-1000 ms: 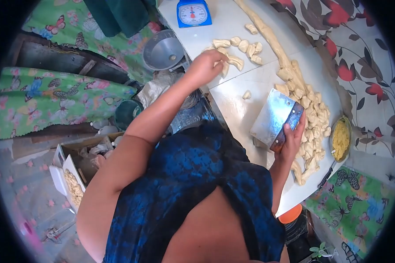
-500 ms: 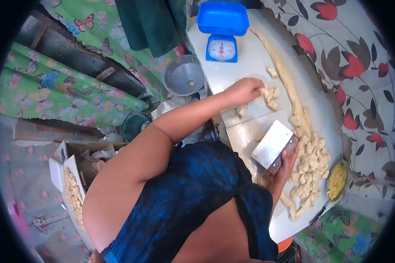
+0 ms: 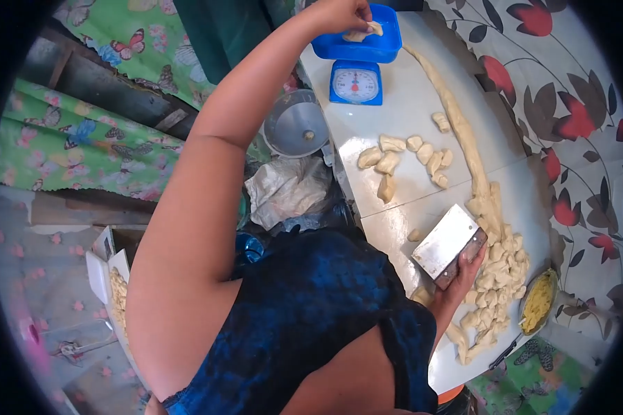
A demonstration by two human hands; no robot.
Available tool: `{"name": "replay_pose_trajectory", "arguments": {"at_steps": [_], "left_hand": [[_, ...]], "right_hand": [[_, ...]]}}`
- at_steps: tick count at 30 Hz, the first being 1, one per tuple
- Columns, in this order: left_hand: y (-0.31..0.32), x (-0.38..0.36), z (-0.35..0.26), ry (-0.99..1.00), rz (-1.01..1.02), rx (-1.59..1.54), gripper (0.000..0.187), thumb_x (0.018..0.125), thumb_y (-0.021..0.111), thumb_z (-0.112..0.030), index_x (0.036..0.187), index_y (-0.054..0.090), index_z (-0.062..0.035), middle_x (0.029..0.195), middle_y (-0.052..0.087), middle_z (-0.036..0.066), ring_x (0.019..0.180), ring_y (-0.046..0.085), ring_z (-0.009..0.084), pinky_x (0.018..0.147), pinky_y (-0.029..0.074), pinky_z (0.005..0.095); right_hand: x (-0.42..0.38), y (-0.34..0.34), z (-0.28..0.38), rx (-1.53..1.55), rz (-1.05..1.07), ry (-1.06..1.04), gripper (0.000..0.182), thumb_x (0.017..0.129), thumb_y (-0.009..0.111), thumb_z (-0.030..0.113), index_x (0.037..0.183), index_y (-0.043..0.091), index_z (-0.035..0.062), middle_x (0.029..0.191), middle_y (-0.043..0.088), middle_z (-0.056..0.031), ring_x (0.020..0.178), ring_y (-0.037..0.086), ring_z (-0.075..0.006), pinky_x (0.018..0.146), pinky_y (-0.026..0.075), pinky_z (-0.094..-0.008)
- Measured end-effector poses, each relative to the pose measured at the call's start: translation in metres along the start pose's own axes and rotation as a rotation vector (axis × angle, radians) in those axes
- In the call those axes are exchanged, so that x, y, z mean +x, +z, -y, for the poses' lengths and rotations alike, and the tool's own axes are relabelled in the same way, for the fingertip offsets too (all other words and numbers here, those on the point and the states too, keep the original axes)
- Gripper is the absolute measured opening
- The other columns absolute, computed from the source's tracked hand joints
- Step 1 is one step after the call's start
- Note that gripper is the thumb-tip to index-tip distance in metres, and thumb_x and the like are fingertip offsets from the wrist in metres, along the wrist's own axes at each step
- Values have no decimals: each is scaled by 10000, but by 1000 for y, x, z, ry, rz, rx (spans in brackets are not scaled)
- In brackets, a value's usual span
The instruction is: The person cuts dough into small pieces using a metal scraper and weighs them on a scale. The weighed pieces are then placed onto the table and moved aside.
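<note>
My left hand (image 3: 345, 15) is at the blue weighing pan (image 3: 391, 45) of the kitchen scale (image 3: 355, 83), fingers pinched on a piece of dough (image 3: 375, 28). More dough shows in the pan beneath the fingers. My right hand (image 3: 464, 271) grips the dark handle of a dough scraper (image 3: 446, 242), its broad metal blade tilted up above the table. Near the scraper lies a heap of cut dough pieces (image 3: 502, 266). A long rope of dough (image 3: 457, 121) runs along the far side of the table. Several separate dough pieces (image 3: 387, 163) lie between the scale and the scraper.
The white table (image 3: 401, 83) has a floral curtain (image 3: 554, 104) along its far side. At the right edge sits a bowl of yellow food (image 3: 538, 301), with a dark-handled tool (image 3: 503, 356) close by. A metal basin (image 3: 294, 124) and a whitish sack (image 3: 287, 190) stand left of the table.
My left hand has moved from the loose dough pieces up to the scale's pan, carrying dough. My right hand still holds the scraper. The whole view has shifted slightly.
</note>
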State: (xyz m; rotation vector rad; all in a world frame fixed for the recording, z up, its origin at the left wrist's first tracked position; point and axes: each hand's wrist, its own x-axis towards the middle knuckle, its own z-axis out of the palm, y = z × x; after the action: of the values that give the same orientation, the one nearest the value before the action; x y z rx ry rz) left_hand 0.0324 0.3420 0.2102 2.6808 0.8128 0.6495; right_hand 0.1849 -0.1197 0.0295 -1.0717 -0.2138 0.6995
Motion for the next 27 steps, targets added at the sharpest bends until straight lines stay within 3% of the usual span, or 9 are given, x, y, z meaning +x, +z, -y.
{"name": "replay_pose_trajectory", "arguments": {"at_steps": [3, 6, 10, 12, 14, 16, 20, 23, 27], "left_hand": [[3, 6, 1, -142, 185, 57, 242, 720, 726, -200, 867, 694, -11, 728, 672, 156, 689, 660, 246, 647, 508, 344], [7, 10, 18, 5, 186, 244, 245, 724, 718, -234, 839, 701, -19, 696, 660, 174, 674, 658, 274, 655, 509, 366], [-22, -16, -35, -90, 41, 211, 242, 748, 692, -231, 846, 698, -10, 765, 655, 195, 709, 646, 296, 672, 502, 365], [-29, -34, -61, 82, -134, 135, 247, 763, 674, -214, 892, 689, -4, 849, 637, 194, 752, 629, 301, 701, 496, 348], [-28, -63, -90, 124, -115, -77, 245, 776, 651, -187, 931, 679, 1, 880, 613, 177, 773, 615, 282, 722, 493, 335], [1, -95, -99, 204, 87, -397, 306, 825, 670, -308, 991, 678, -51, 818, 659, 78, 714, 611, 170, 676, 494, 295], [85, -158, -138, 412, 603, -567, 243, 830, 659, -203, 993, 641, -23, 970, 605, 135, 917, 593, 290, 811, 465, 360], [151, -192, -157, 438, 669, -592, 253, 802, 663, -194, 990, 629, -30, 980, 590, 125, 944, 572, 313, 827, 456, 380], [195, -216, -170, 450, 452, -403, 247, 761, 663, -174, 972, 617, -54, 967, 573, 105, 988, 546, 312, 815, 458, 397]], "right_hand": [[-2, -7, -2, -39, -38, -2, 722, 829, 560, 68, 1456, 203, 89, 1407, 363, -146, 1227, 447, -280, 1011, 398, -388], [-4, -13, -4, -65, -37, -12, 714, 834, 557, 73, 1455, 205, 82, 1413, 357, -145, 1237, 436, -280, 1020, 387, -387], [-5, -14, -4, -105, 0, -42, 703, 839, 560, 85, 1452, 217, 74, 1426, 345, -140, 1264, 409, -283, 1039, 364, -388], [-4, -13, -4, -109, -5, -44, 706, 838, 564, 85, 1453, 216, 75, 1429, 343, -138, 1269, 403, -283, 1042, 359, -390], [-5, -12, -3, -112, -7, -47, 710, 837, 568, 85, 1453, 216, 75, 1431, 341, -136, 1274, 397, -284, 1045, 354, -392], [-4, -11, -2, -100, -19, -37, 729, 831, 576, 83, 1457, 203, 77, 1430, 340, -137, 1268, 404, -286, 1040, 361, -397], [-5, -10, -4, -45, -2, -6, 738, 826, 584, 86, 1455, 199, 74, 1419, 351, -140, 1254, 419, -287, 1028, 377, -401], [-4, -10, -6, -28, 44, -22, 736, 824, 593, 96, 1449, 207, 72, 1405, 365, -142, 1240, 433, -290, 1014, 394, -402], [-6, -8, -6, -8, 90, -50, 741, 821, 600, 100, 1448, 204, 78, 1402, 365, -143, 1235, 436, -294, 1007, 401, -409]]}}
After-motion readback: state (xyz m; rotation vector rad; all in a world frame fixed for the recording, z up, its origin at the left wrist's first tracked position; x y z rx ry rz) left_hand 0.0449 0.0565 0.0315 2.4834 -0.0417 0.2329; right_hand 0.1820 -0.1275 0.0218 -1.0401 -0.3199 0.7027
